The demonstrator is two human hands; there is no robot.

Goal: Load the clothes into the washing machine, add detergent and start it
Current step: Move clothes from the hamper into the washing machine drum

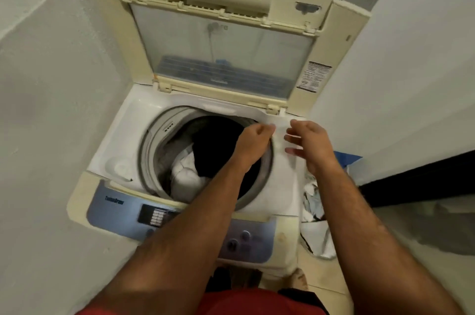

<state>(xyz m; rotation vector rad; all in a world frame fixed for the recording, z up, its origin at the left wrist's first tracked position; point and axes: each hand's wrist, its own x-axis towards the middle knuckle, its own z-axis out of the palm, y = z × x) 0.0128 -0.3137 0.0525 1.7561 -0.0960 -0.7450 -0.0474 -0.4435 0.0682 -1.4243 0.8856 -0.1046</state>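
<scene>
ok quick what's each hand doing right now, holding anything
Left hand: fingers curled over the drum's right rim, apparently pinching a white cloth; blurred.
Right hand: open, fingers spread, holding nothing, just above the same cloth.

Top-loader washing machine (180, 114) stood with its lid (221, 57) raised upright at the back. Inside its drum (156, 145): dark garment (218, 150) toward the rear, white clothes (187, 178) toward the front (blurred, count unclear).

Cream washing machine (123, 39) (blue panel (113, 208)); black, white clothes (190, 175).
</scene>
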